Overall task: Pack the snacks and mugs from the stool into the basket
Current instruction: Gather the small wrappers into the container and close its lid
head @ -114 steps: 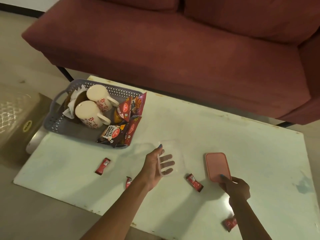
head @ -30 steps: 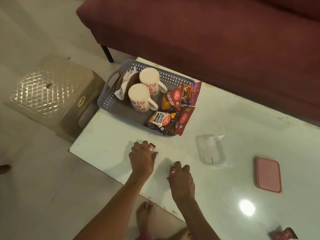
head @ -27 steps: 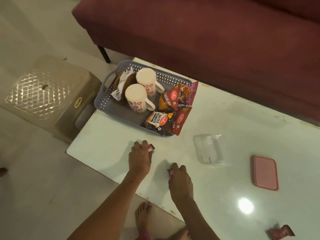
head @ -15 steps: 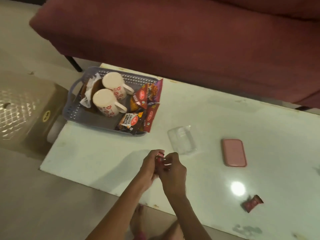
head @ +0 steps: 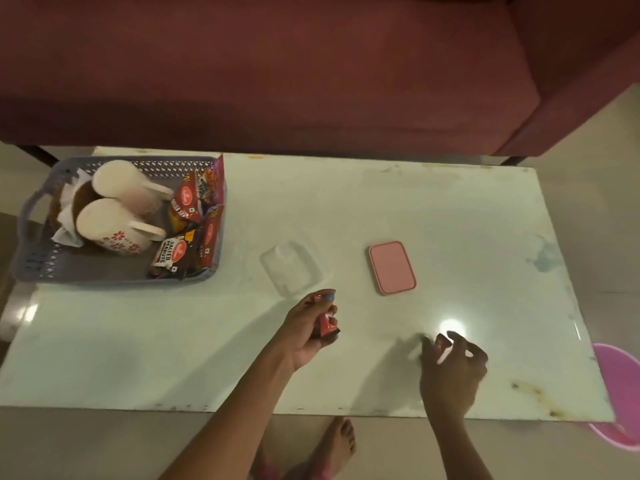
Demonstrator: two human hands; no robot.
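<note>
At the far left of the bench [head: 450, 216] a grey basket [head: 31, 268] is seen, with two white mugs [head: 114, 223] lying on their sides in it, handles turned rightward, and several snack packets [head: 194, 216] stacked against its right wall; the stool is not in view. Right of the basket, a clear container [head: 291, 268] and then a pink lid [head: 392, 267] are set on the bench, apart from each other. Just nearer than the container, the left hand [head: 311, 327] is held above the bench with its fingers [head: 329, 299] curled round small red sachets [head: 327, 325], whose long axis runs roughly toward and away from the person. Farther right, near the front edge and beside a bright glare spot, the right hand [head: 453, 368] is blurred; a small dark red sachet appears to be pinched at its fingertips, though the pinch cannot be confirmed. The basket lies well to the left of both hands, and the left hand is the nearer to it. It is judged that the mugs and packets are already packed, and that the sachets would be carried leftward past the clear container, or dropped into that container, which lies just beyond the left hand.
</note>
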